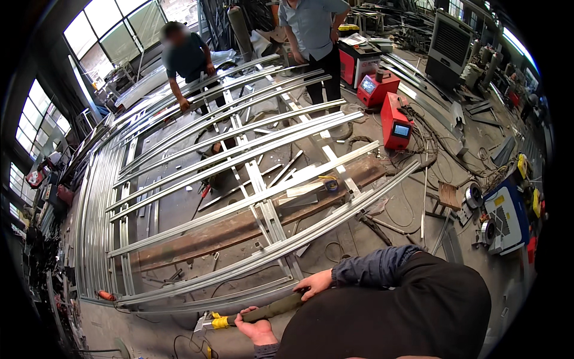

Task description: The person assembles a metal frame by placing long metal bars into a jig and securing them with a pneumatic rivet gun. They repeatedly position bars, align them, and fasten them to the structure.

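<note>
Near the lower middle, both my hands are at a long olive-green, sleeve-like tube point(276, 307). At its left end are yellow parts point(219, 321) and a pale metal tip point(202, 323); I cannot make out its exact kind. My left hand point(256, 330) is curled round it just behind the yellow parts, palm partly up. At the end closer to my body, my right hand point(314, 284) grips it from above, fingers bent. Just beyond my hands lies a large frame of galvanized metal channels point(287, 244), its long bars running left to right over cross pieces.
Two people, one in a dark shirt point(186, 57) and one in a light shirt point(314, 27), stand across the frame. Red machines point(396, 122) with cables are at the right. A rusty beam point(209, 242) and offcuts lie beneath the bars. An orange-handled tool point(106, 295) sits at the left corner.
</note>
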Tool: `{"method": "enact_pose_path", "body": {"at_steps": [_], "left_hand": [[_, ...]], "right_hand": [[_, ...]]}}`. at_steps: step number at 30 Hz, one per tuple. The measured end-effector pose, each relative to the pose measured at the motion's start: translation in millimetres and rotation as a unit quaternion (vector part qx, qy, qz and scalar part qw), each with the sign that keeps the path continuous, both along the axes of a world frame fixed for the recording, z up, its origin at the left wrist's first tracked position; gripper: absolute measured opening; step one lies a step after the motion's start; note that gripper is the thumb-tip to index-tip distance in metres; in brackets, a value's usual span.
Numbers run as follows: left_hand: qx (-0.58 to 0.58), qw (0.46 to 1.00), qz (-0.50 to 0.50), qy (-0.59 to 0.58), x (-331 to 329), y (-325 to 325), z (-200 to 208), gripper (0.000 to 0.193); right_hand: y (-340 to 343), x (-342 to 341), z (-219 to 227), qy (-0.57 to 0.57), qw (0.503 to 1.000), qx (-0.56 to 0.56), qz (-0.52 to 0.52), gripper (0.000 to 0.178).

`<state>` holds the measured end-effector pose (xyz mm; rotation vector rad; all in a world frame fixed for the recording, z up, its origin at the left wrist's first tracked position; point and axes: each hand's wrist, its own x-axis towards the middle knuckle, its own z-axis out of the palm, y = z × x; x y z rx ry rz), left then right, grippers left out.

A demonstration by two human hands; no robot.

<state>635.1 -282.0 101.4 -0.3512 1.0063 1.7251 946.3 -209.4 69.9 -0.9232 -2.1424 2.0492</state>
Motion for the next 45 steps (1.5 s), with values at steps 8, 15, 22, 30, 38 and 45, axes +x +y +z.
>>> {"method": "enact_pose_path", "body": {"at_steps": [8, 15, 22, 30, 38, 45], "left_hand": [[0.053, 0.996, -0.061, -0.034, -2.2, 9.4, 50.1, 0.018], [0.085, 0.99, -0.084, -0.072, 17.2, -8.1, 100.2, 0.012], [0.099, 0.981, -0.147, -0.076, 57.4, 3.9, 113.9, 0.011], [0.058, 0.977, -0.185, -0.086, 69.7, 26.7, 73.3, 0.017], [0.041, 0.959, -0.256, -0.117, 53.1, 56.9, -37.6, 0.023], [-0.014, 0.955, -0.251, -0.155, 43.2, 96.6, -110.3, 0.026]], "right_hand": [[-11.0, -12.2, -23.5, 0.022, 0.991, 0.108, -0.074, 0.068], [-12.5, 6.2, 1.5, 0.025, 0.982, 0.137, -0.126, 0.043], [-14.4, 60.7, 46.3, 0.045, 0.952, 0.215, -0.214, 0.041], [-8.7, 90.6, 36.0, 0.052, 0.94, 0.239, -0.239, 0.042], [-3.6, 91.3, 13.5, 0.002, 0.942, 0.226, -0.247, 0.043], [-4.8, 74.8, -12.0, -0.015, 0.939, 0.211, -0.273, 0.043]]}}
